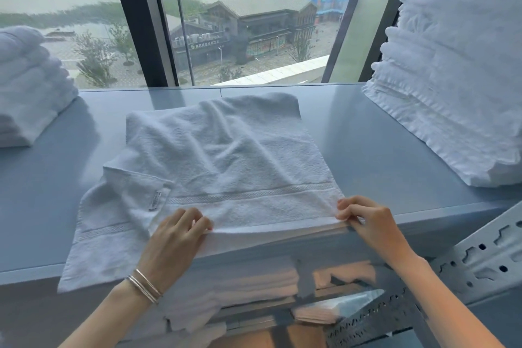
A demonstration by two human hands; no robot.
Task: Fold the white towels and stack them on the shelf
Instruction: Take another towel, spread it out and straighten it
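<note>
A white towel lies spread and creased on the grey shelf top, its near edge at the front lip and its left part hanging over. My left hand pinches the towel's near edge left of centre. At the near right corner my right hand pinches the hem. A stack of folded white towels sits at the far left of the shelf top. Another tall stack of white towels stands at the right.
A large window with dark frames runs behind the shelf. Below the top, a lower shelf level holds folded towels. A perforated metal shelf bracket juts out at the lower right.
</note>
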